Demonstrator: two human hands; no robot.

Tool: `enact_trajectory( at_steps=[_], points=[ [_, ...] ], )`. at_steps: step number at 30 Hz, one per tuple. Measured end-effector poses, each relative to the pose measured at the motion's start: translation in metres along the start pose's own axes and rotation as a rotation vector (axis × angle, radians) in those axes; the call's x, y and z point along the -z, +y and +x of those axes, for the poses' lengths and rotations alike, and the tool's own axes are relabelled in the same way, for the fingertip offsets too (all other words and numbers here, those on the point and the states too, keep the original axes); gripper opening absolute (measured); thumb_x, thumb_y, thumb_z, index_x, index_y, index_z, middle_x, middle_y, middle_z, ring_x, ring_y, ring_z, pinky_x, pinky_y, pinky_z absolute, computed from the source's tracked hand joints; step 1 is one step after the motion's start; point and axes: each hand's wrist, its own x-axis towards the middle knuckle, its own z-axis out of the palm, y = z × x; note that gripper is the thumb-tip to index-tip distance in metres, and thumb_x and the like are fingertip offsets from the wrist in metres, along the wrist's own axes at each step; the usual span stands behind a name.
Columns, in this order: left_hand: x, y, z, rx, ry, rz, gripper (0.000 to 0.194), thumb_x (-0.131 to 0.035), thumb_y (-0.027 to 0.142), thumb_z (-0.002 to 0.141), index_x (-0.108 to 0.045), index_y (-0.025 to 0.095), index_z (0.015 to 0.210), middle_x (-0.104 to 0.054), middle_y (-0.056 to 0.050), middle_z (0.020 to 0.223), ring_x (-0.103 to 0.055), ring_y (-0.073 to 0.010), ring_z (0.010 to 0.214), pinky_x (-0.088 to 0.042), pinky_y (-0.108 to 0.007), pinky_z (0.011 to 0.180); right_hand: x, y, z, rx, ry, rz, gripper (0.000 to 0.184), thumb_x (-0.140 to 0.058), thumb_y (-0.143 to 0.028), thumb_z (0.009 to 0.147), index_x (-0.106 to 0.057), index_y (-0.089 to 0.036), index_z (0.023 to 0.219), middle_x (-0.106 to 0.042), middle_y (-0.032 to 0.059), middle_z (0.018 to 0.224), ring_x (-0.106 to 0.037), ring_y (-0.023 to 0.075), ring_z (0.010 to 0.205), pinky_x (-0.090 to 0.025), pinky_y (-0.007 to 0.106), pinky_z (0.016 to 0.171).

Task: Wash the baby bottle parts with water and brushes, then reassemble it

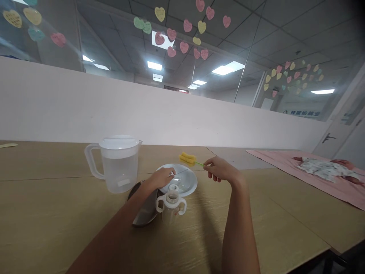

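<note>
My right hand (219, 168) pinches the thin green handle of a sponge bottle brush (187, 158), its yellow head pointing left above the far rim of a white bowl (191, 186). Over the bowl's left side is my left hand (162, 178), fingers curled. A thin line runs rightward from its fingertips, but what they hold is unclear. Inside the bowl lies a clear item, partly hidden. In front of the bowl stands a clear baby bottle (170, 213) with a white two-handled collar and an open neck. Next to it a dark round metal tray (146, 211) is partly covered by my left forearm.
A clear lidded plastic pitcher (121, 167) stands at the left. Far right, a doll (319, 168) in patterned clothes lies on a pink cloth (273, 160). A low white wall (159, 118) with glass above borders the wooden table (57, 213) at the back.
</note>
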Motion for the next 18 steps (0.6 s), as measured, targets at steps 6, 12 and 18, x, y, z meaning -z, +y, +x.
enact_trajectory(
  at_steps=[6, 12, 18],
  points=[
    [-0.03, -0.003, 0.011, -0.054, 0.036, -0.215, 0.023, -0.05, 0.024, 0.076, -0.068, 0.018, 0.088, -0.069, -0.005, 0.098, -0.063, -0.0192, 0.09, -0.046, -0.025, 0.079, -0.001, -0.001, -0.001, -0.005, 0.002, 0.013, 0.017, -0.049, -0.019, 0.079, -0.059, -0.01, 0.089, -0.06, 0.0029, 0.06, -0.047, 0.0059, 0.041, -0.036, 0.017, 0.039],
    [-0.015, 0.008, 0.017, 0.076, 0.328, -0.364, 0.028, -0.051, 0.031, 0.077, -0.063, 0.012, 0.093, -0.068, -0.01, 0.094, -0.063, -0.019, 0.087, -0.048, -0.028, 0.078, -0.003, -0.003, 0.001, -0.017, -0.023, -0.019, 0.014, -0.049, -0.019, 0.079, -0.059, -0.011, 0.085, -0.061, 0.0029, 0.06, -0.047, 0.0058, 0.04, -0.037, 0.017, 0.039],
    [0.024, 0.022, 0.001, -0.06, 0.581, -0.29, 0.046, -0.067, 0.023, 0.064, -0.054, 0.02, 0.108, -0.058, -0.003, 0.096, -0.057, -0.0184, 0.091, -0.047, -0.031, 0.083, -0.004, -0.008, -0.002, 0.044, -0.057, -0.062, 0.017, -0.05, -0.023, 0.079, -0.06, -0.011, 0.073, -0.058, 0.0021, 0.055, -0.043, 0.0052, 0.035, -0.033, 0.018, 0.036]
  ],
)
